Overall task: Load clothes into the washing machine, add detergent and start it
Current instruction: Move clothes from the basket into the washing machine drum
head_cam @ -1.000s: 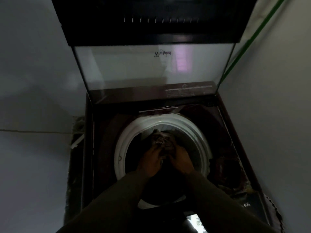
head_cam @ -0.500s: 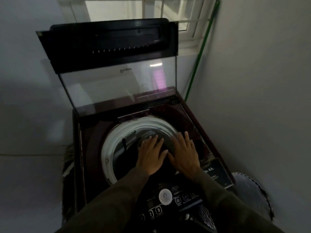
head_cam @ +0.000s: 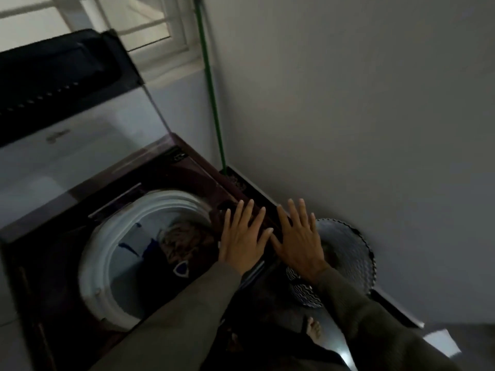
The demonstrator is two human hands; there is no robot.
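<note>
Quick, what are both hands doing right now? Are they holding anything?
Left hand: open, fingers straight and spread, holding nothing.
Right hand: open, fingers straight and spread, holding nothing.

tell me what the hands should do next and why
Probably lower both to the zigzag cloth at the round basket beside the washer and grip it: the left hand and right hand are open and empty, clothes lie in the drum, and more seems left.

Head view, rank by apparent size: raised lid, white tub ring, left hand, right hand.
1. raised lid, even cropped by the frame
2. white tub ring
3. left hand and right hand: look alike, not ranked
</note>
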